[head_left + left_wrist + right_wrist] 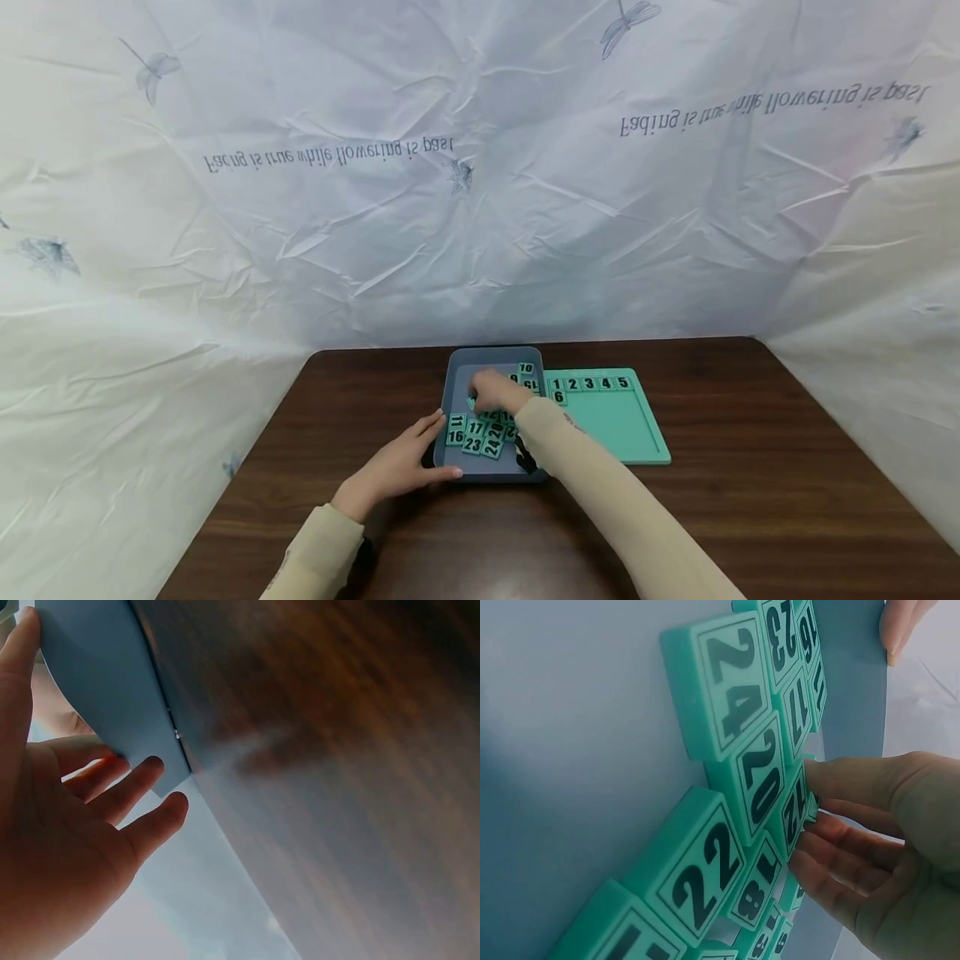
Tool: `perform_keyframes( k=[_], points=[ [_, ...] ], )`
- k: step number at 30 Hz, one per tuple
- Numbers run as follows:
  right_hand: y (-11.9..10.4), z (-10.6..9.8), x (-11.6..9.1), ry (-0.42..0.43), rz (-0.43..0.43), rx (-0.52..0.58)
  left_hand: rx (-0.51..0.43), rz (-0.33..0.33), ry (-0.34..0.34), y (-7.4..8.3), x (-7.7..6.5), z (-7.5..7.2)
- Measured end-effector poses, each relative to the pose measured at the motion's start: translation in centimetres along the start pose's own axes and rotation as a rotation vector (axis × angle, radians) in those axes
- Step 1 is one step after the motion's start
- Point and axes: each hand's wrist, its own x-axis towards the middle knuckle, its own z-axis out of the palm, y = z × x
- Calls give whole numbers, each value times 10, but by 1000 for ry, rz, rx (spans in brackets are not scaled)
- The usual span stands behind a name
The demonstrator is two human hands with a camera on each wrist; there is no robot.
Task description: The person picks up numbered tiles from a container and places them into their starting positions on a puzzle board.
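Observation:
A grey-blue tray holds several green number tiles, some overlapping. My right hand reaches into it from the right. In the right wrist view, its thumb and fingers close around a small green tile just behind the 12 tile; its number is hidden. My left hand rests at the tray's near left corner, fingers extended along the left rim and thumb at the front. The left wrist view shows those fingers loosely spread against the tray's outer wall.
Right beside the tray lies a green frame board with tiles 1 to 5 along its top row and a 6 tile under the 1. Both stand on a dark wooden table. Printed white sheeting hangs behind.

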Motion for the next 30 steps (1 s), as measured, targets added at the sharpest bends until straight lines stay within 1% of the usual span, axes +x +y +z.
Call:
perform_keyframes(
  k=[3, 7, 10, 14, 18, 22, 26, 30],
  points=[
    [1, -2, -2, -2, -5, -12, -3, 7, 3, 1, 1, -1],
    [6, -8, -4, -28, -16, -12, -9, 12, 7, 2, 2, -1],
    [11, -17, -7, -36, -21, 11, -9, 7, 12, 3, 3, -1],
    [24, -34, -13, -2, -36, 39, 7, -2, 20, 3, 4, 1],
    [42, -53, -29, 44, -30, 55, 1, -1, 14, 3, 5, 5],
    [63, -70, -48, 89, -13, 68, -14, -3, 5, 3, 3, 7],
    [87, -86, -67, 141, 5, 75, -16, -10, 12, 3, 0, 4],
    [110, -99, -84, 171, 38, 95, -1, -22, 15, 2, 1, 1]
  ],
)
